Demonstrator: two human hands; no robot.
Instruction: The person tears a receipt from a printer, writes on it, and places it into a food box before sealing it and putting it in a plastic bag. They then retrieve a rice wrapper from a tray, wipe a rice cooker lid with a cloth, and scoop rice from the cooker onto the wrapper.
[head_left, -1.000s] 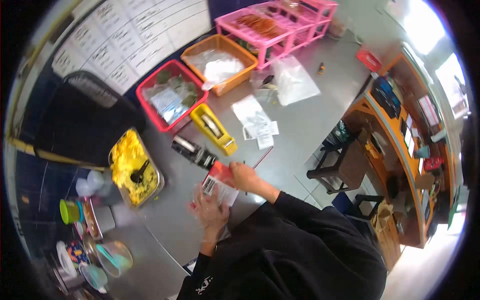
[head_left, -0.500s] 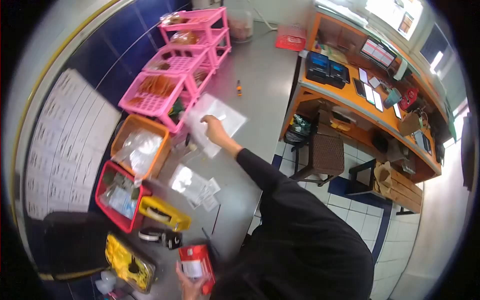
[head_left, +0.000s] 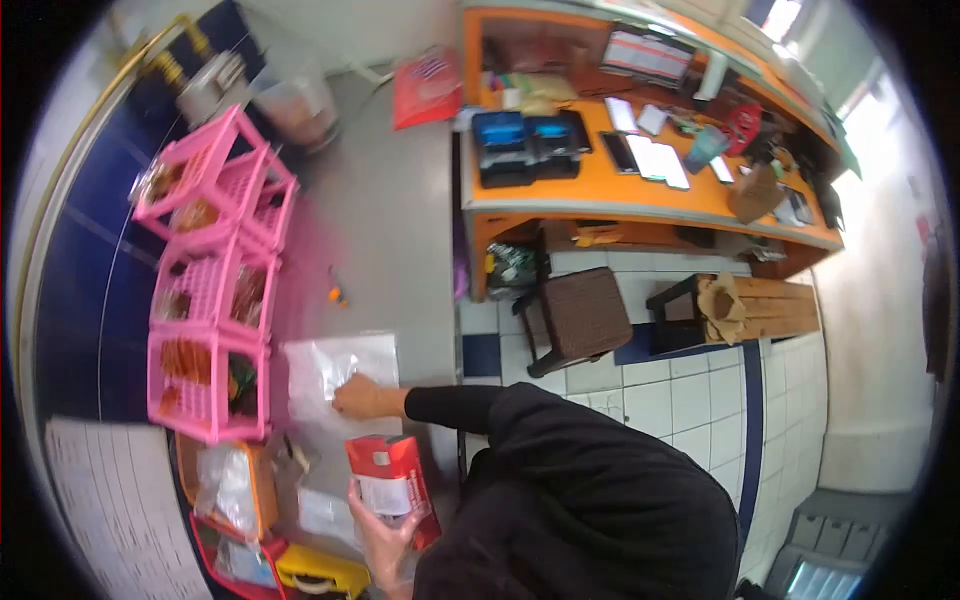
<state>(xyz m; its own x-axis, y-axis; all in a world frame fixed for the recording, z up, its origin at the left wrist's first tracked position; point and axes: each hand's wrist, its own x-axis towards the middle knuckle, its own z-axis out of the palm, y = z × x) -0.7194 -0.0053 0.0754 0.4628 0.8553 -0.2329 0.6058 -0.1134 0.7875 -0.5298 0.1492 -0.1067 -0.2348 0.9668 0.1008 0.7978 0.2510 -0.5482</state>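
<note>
My left hand is wrapped around the lower part of a red box with a white label, held upright near the counter's front edge. My right hand, reaching out in a black sleeve, is closed at a stack of clear plastic bags lying on the grey counter; its fingertips appear to pinch the top bag. The red box is just below the bags in view. Beyond the bags lies a small orange-and-black cutter. Another clear packet lies left of the box.
Pink stacked baskets with bagged food line the wall. An orange bin, a red bin and a yellow container are lower left. Behind, an orange desk carries phones and devices; a brown stool stands before it.
My view has turned, shifting the counter and desk leftward. My left hand has brought the red box up close to the plastic bags, while my right hand remains at the bags.
</note>
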